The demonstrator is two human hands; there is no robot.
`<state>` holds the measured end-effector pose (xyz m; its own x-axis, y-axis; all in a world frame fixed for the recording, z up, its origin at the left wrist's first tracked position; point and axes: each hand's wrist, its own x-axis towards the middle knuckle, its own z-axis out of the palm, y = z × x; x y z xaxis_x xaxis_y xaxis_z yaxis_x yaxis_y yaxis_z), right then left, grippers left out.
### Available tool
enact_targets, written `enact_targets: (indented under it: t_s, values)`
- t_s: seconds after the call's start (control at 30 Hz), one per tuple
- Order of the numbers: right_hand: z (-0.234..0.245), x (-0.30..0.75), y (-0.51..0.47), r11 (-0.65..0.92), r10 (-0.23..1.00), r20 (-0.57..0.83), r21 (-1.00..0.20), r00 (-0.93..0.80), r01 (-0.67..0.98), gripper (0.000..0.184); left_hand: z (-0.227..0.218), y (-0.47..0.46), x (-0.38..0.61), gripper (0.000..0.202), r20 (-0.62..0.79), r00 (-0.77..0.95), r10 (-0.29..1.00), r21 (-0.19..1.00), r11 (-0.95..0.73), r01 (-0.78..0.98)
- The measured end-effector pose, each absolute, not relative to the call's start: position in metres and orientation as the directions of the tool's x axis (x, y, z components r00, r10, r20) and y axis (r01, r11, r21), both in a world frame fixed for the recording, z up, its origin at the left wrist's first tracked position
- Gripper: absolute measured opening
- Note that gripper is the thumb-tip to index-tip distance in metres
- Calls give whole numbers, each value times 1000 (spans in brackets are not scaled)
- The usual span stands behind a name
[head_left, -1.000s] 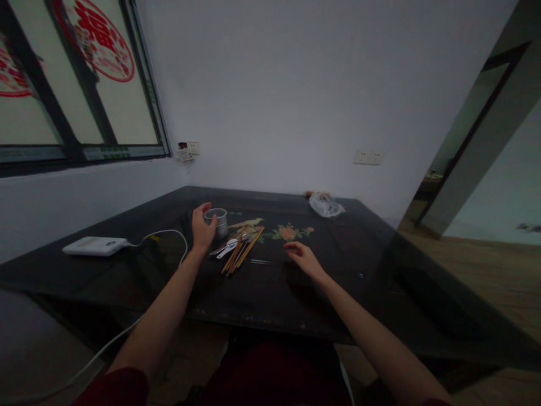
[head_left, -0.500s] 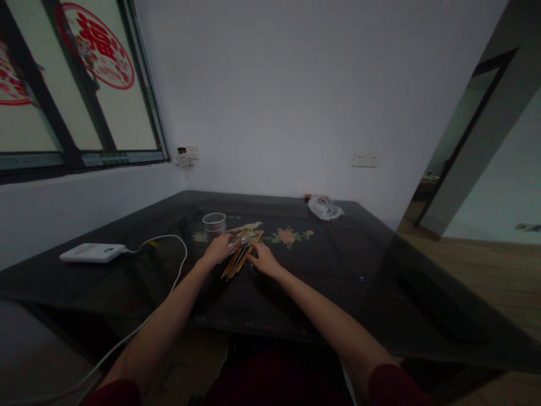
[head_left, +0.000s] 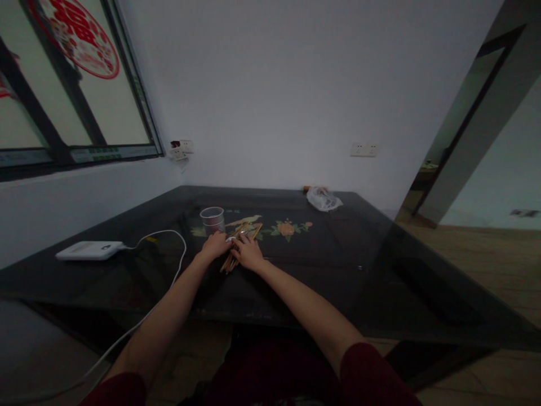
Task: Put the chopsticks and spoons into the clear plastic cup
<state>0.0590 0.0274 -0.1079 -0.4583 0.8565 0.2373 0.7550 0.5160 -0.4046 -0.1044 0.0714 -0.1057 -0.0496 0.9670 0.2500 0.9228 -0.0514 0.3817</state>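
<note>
A loose bundle of wooden chopsticks (head_left: 228, 265) lies slantwise on the dark table. Among them, near the far end, is a shiny silvery metal piece (head_left: 242, 232), too small to make out fully. My left hand (head_left: 214, 246) is closed against the left side of the bundle, with a small white bit showing at its fingertips. Over the top of the sticks lies my right hand (head_left: 249, 254), its fingers bent down by the metal piece; what they grip is hidden. Just behind my left hand stands a clear plastic cup (head_left: 212, 219), upright.
A white power bank (head_left: 89, 250) with a white cable (head_left: 182, 258) lies on the left; the cable runs off the table's front edge. A crumpled clear plastic bag (head_left: 323, 199) sits at the back by the wall. A dark flat object (head_left: 435, 290) lies at the right.
My right hand has moved left, from the right side of the chopsticks onto the top of them, close to my left hand. My left hand stays at the bundle's left side.
</note>
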Motion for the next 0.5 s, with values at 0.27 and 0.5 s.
enact_targets:
  t_s: [0.27,0.5]
  values:
    - [-106,44,27,469,882,241,-365,-405,804,44,-105,75,-108,25,178,42,983,210,-80,974]
    - [-106,45,22,463,882,268,-349,-387,815,45,-105,70,-102,27,166,29,986,212,-64,975]
